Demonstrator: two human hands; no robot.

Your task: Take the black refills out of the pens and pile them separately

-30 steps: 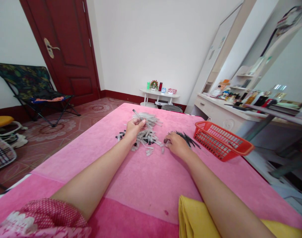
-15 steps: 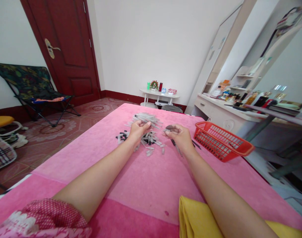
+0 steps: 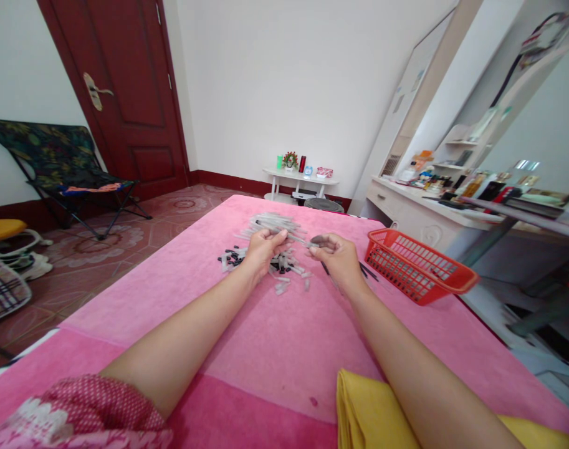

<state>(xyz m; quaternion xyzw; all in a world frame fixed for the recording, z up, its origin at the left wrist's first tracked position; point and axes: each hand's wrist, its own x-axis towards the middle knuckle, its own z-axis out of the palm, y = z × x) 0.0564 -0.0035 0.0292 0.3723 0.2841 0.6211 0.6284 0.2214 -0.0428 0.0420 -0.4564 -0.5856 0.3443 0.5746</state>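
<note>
My left hand (image 3: 262, 247) is closed round a clear plastic pen barrel (image 3: 293, 237) that points right. My right hand (image 3: 336, 252) is closed on thin black refills (image 3: 325, 269), and its fingertips meet the barrel's end above the pink cloth (image 3: 275, 337). Under and behind the hands lies a heap of clear barrels (image 3: 272, 222) with small clear pieces (image 3: 284, 285) and black caps (image 3: 230, 255) at its near and left side. More black refills (image 3: 367, 272) lie to the right of my right hand.
A red plastic basket (image 3: 417, 267) sits at the table's right edge. A yellow cloth (image 3: 363, 411) lies at the near edge. Around the table are a folding chair (image 3: 60, 165), a red door (image 3: 125, 93), a small white table (image 3: 300, 178) and a cluttered dresser (image 3: 452, 193).
My right hand lifted off the pile of black refills with some in it and moved left to meet my left hand. My left hand lowered its barrel and turned it toward the right.
</note>
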